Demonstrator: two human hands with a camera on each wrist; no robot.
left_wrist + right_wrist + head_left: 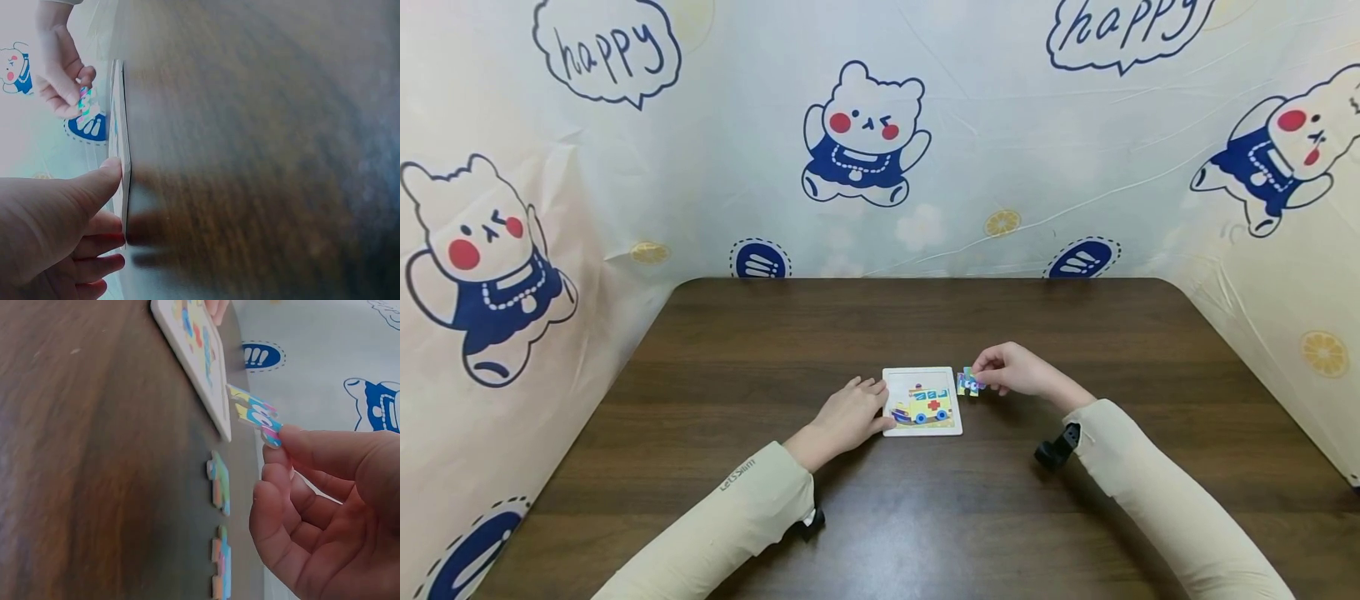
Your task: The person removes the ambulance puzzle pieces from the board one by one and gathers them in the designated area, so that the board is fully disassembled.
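A white-framed jigsaw board [956,417] lies flat on the table, with a yellow ambulance picture inside its frame. My left hand [850,414] rests at the board's left edge; its thumb [103,181] touches the rim and the fingers are spread along that side. Just right of the board, my right hand [1011,369] pinches a colourful jigsaw piece [256,412] between thumb and fingers. The piece, blue, yellow and pink with white eye shapes, is held above the table, tilted in the right wrist view.
Two more jigsaw pieces, one greenish [219,482] and one blue and pink [224,565], lie on the table below my right hand. The brown wooden table [775,333] ends at a printed cloth backdrop [970,167]. Dark wrist cameras hang under both sleeves.
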